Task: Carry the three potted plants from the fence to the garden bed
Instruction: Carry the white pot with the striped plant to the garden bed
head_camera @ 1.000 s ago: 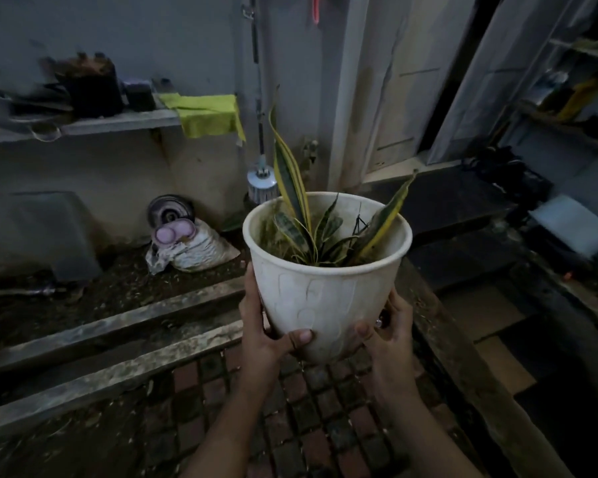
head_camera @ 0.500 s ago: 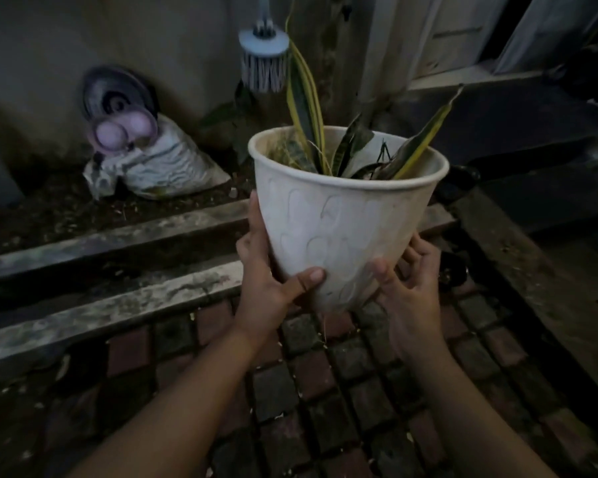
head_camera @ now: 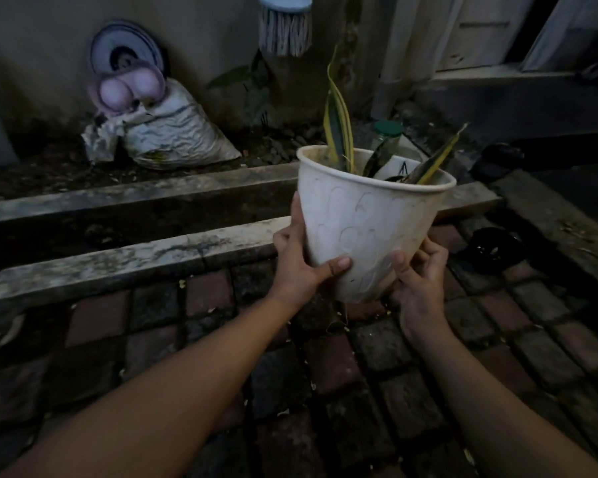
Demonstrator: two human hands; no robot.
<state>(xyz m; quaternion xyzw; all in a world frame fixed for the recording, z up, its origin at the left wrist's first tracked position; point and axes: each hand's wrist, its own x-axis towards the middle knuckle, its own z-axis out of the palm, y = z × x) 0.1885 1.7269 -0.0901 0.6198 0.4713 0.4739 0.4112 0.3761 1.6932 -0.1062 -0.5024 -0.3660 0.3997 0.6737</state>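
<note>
A white embossed pot (head_camera: 370,222) with a yellow-edged snake plant (head_camera: 339,122) hangs in the air above the brick paving, tilted slightly away from me. My left hand (head_camera: 301,260) grips its left side near the base, thumb across the front. My right hand (head_camera: 416,274) cups the lower right side. The garden bed (head_camera: 49,170) of dark soil lies behind two concrete curbs, to the left and beyond the pot. Only this one potted plant is in view.
A concrete curb (head_camera: 118,263) and a second one (head_camera: 135,194) run across with a gutter between. A white sack (head_camera: 173,136) with a purple object (head_camera: 128,88) lies in the bed. A mop head (head_camera: 285,25) hangs on the wall. A green-lidded jar (head_camera: 387,132) stands behind the pot. A black object (head_camera: 494,248) lies on the bricks at right.
Both hands have carried the pot lower and further forward toward the curbs. My view has tilted down and moved closer to the bed; the shelf has left the view.
</note>
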